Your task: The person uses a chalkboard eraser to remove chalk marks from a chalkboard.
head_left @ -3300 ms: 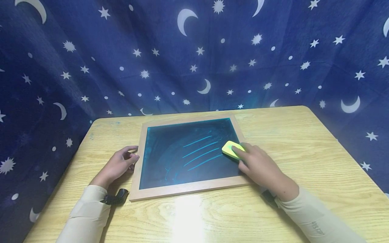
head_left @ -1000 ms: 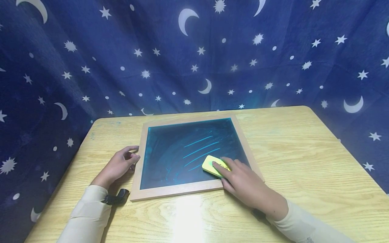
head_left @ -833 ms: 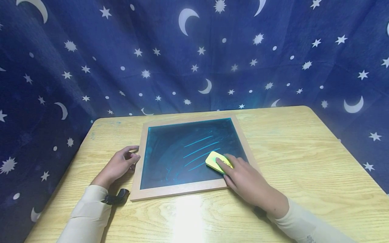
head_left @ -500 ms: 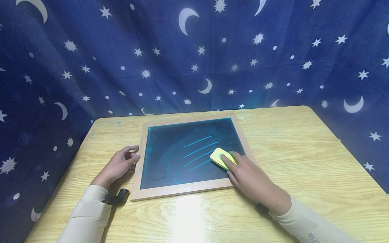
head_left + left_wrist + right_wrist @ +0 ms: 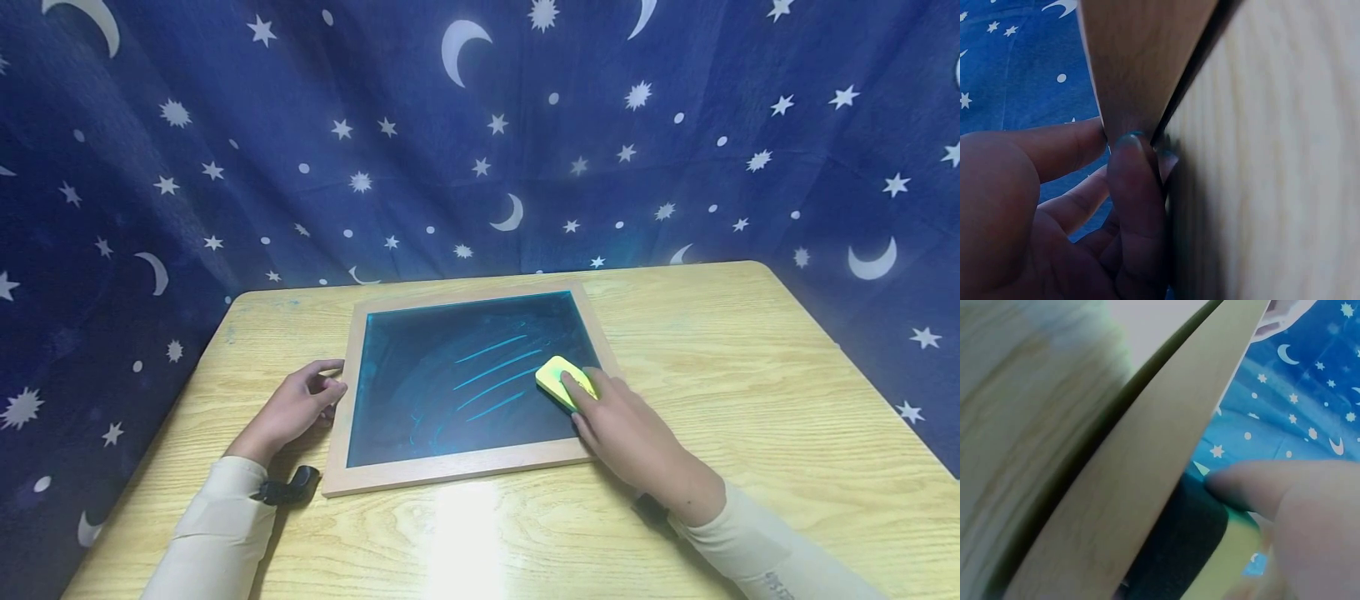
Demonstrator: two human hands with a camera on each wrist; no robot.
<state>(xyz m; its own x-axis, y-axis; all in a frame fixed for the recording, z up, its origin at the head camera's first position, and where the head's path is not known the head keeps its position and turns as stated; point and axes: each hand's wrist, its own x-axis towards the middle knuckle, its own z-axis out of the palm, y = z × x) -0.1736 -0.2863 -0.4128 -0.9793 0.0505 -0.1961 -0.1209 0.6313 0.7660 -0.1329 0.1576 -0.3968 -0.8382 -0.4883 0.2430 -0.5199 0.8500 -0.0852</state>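
A framed chalkboard (image 5: 420, 375) lies on the table in the head view, with several slanted blue chalk lines (image 5: 495, 372) at its middle. My right hand (image 5: 637, 429) grips a yellow board eraser (image 5: 553, 372), its index finger along the top. The eraser rests on the board's right part, just right of the lines. Its dark felt underside (image 5: 1179, 531) shows in the right wrist view, beside the wooden frame (image 5: 1129, 444). At the board's left edge my left hand (image 5: 296, 408) holds the frame, thumb and fingertips against the wood (image 5: 1141, 56).
The wood-grain table (image 5: 712, 358) extends around the board, with blue chalk smudges (image 5: 281, 303) at its far left. A blue curtain (image 5: 405, 167) with moons and stars hangs behind. A black wrist camera (image 5: 288, 487) sits by the left sleeve.
My right hand first brought the eraser down toward the near frame, then slid it back up and right. The lowest chalk line has become shorter at its right end. The left hand stays put.
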